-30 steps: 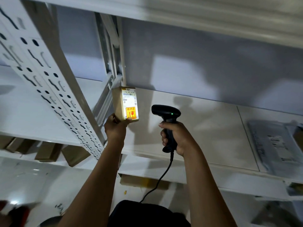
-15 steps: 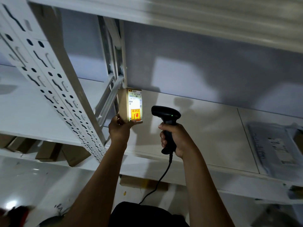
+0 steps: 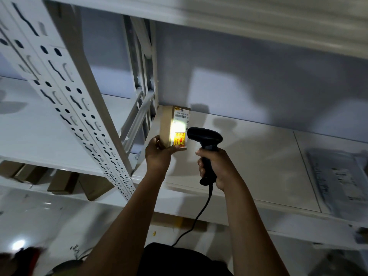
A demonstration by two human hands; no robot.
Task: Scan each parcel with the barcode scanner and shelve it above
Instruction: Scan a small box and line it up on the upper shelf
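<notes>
Head view: compared with half a second earlier, the barcode scanner (image 3: 205,136) had closed in until its head sat just beside the parcel (image 3: 165,126). A hard white patch of light now fell across the label (image 3: 180,124), which suggests the scan was being taken at this moment, with shelving yet to come.

The left hand (image 3: 158,156) grasped the parcel's near end, fingers curled under it. It held the parcel upright over the far left corner of the white shelf (image 3: 258,156), beside the perforated post (image 3: 79,96). Whether it touched the board could not be told. The right hand (image 3: 218,166) was clenched around the scanner's handle, and the cable (image 3: 201,212) trailed down from it.

Counted: one parcel in hand, one scanner and one grey mailer bag (image 3: 336,172) at the shelf's right end. At least three brown boxes (image 3: 63,182) lay on the lower level to the left, partly hidden.
</notes>
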